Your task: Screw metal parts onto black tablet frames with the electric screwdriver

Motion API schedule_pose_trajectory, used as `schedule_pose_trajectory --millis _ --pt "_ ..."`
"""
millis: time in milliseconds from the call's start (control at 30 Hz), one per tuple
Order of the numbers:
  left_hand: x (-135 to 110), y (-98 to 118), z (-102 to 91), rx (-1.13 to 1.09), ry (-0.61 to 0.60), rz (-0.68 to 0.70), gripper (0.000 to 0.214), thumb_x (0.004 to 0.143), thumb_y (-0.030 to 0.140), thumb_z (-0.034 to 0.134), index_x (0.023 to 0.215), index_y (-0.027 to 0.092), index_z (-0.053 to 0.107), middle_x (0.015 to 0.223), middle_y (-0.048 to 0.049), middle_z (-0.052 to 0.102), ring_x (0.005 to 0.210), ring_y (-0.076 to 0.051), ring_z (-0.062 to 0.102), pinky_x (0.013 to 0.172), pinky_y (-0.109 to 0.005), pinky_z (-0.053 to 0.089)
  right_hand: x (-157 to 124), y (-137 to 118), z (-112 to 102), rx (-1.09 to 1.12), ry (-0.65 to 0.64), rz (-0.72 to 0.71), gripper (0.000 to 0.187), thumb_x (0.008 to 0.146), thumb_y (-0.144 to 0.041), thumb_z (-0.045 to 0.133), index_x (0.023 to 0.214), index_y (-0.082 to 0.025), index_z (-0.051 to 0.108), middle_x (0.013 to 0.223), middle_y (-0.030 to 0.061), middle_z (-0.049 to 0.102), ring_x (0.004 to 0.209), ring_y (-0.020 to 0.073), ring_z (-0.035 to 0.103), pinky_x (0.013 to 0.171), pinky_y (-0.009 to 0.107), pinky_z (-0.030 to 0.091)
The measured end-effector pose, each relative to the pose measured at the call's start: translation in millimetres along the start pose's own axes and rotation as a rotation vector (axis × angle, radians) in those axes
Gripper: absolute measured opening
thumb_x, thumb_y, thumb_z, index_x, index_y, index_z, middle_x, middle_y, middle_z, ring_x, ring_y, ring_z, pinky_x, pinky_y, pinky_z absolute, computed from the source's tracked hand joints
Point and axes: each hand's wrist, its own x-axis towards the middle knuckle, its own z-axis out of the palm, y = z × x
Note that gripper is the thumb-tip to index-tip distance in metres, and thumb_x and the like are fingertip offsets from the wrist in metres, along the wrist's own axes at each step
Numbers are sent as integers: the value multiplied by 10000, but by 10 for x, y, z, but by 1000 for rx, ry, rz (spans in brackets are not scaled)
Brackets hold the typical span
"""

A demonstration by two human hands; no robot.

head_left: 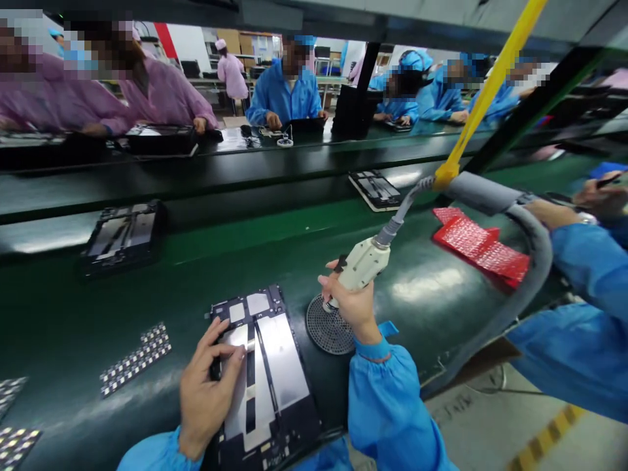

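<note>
An opened tablet (283, 363) with silvery battery panels and black ribbon cables lies on the green bench in front of me. My left hand (209, 386) rests on its left side, fingers bent but apart, with nothing visible held in them. My right hand (357, 311) grips a cream-coloured electric screwdriver (366, 263) whose grey cord rises from its top. The driver points down over a round black perforated screw tray (330, 335), right of the tablet. Whether its tip touches the tray is hard to make out.
Other opened tablets (122, 235) (375, 190) lie farther back. Small-part strips (137, 360) are at left, red bubble-wrap bags (481, 245) at right. A yellow strap (490, 91) suspends a grey padded tube (490, 194). A co-worker's sleeve (583, 261) is close at right; several people work opposite.
</note>
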Motion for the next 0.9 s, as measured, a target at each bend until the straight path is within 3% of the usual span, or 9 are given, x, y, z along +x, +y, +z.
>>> schedule_pose_trajectory --millis 100,333,567,700,800,900 --pt "-34 48 117 -40 -23 -13 84 836 288 643 809 211 628 1269 -66 617 1293 -253 486 1101 -438 389 1 70 0 -45 13 -35 296 728 -185 737 1000 -170 622 477 -78 569 393 103 519 461 247 459" --pt "-136 53 97 -61 -98 26 44 846 245 636 821 210 632 1086 -62 696 1169 -246 589 1151 -546 276 4 91 14 -146 10 -29 277 734 -169 719 995 -150 628 458 -71 572 405 116 518 504 268 462" --pt "-61 43 0 -121 33 60 40 803 194 684 828 211 659 895 -17 703 980 -202 663 1064 -447 439 3 120 0 -161 2 21 243 723 -177 717 945 -152 622 448 -71 569 389 110 506 486 261 460" --pt "-19 2 -162 -16 127 -90 135 768 316 730 858 219 699 874 -14 715 893 -207 677 981 -390 495 -7 102 18 -152 4 42 239 711 -191 723 923 -155 617 445 -68 567 376 111 501 457 254 446" --pt "-5 -48 -306 78 127 -263 253 747 447 719 888 237 724 904 -17 731 859 -222 682 886 -369 531 -13 103 20 -167 8 43 248 709 -200 724 929 -155 617 441 -68 556 374 118 500 445 259 439" --pt "18 -151 -423 90 93 -367 323 722 528 697 879 248 734 930 -12 737 906 -232 678 902 -363 526 -12 105 20 -182 2 34 259 709 -205 727 939 -150 622 450 -67 552 386 126 508 456 271 452"
